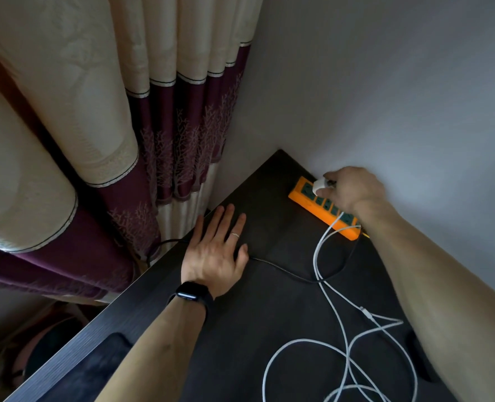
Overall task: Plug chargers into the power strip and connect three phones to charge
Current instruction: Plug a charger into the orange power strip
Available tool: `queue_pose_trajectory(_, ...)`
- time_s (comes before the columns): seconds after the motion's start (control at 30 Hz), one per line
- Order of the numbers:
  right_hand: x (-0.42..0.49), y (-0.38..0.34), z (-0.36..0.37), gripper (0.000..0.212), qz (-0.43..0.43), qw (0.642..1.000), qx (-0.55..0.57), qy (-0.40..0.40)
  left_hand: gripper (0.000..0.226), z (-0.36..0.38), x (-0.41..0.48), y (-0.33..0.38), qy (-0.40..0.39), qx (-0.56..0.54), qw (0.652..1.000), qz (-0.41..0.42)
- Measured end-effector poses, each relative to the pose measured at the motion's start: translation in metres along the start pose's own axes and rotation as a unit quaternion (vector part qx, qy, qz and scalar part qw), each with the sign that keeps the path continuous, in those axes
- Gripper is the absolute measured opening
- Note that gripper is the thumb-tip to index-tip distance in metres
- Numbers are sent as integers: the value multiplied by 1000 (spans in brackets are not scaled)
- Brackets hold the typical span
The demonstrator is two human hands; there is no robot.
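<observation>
— Orange was what caught my eye: the long orange plastic power strip (pixel 324 208) with green sockets lay on the dark wood-grain surface (pixel 269 314), right against the pale wall (pixel 385 97), near the far corner.

— And the hands?

— The right hand (pixel 350 188) had its fingers pinched round a small white charger plug (pixel 319 185), holding it at the sockets by the strip's far end. I couldn't tell whether the prongs were in.

— The other one?

— The left hand (pixel 214 250) rested flat on the surface, fingers straight and spread, holding nothing, well to the left of the strip. It wore a black smartwatch (pixel 188 293) at the wrist and a thin ring (pixel 235 235).

— Any cables?

— A white cable (pixel 316 258) ran from the strip's near end and looped loosely across the surface towards the person. A thin black braided cable (pixel 281 269) passed under the left hand and curved round to the strip. Cream and maroon curtains (pixel 165 126) hung left of the corner.
</observation>
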State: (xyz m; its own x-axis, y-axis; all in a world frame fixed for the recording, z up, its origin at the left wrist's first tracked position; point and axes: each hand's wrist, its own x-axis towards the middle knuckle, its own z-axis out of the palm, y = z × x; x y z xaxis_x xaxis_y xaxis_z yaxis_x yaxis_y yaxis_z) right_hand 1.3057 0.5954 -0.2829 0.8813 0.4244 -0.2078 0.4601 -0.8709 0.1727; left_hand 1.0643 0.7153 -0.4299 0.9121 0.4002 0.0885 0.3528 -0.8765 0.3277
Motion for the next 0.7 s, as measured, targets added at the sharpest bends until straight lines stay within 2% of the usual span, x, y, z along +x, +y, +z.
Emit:
queue_pose_trajectory(0.1, -10, 10, 16, 45, -29, 999, 21, 39, 64, 1, 1, 1, -8, -4, 1000, -6)
queue_pose_trajectory(0.2, -14, 16, 27, 50, -23, 997, 38, 62, 66, 1, 3, 0, -15, -5, 1000, -9)
queue_pose_trajectory(0.4, -6, 12, 22, 50, 10, 998, 35, 45, 66, -1, 2, 0, -16, -8, 1000, -11)
queue_pose_trajectory(0.57, -6, -8, 19, 47, -18, 997, -69, 43, 64, -1, 3, 1, -3, -10, 1000, -7)
queue_pose_trajectory(0.7, -2, -20, 13, 44, -27, 994, -102, 28, 64, 0, 3, 0, 0, 4, 1000, -12)
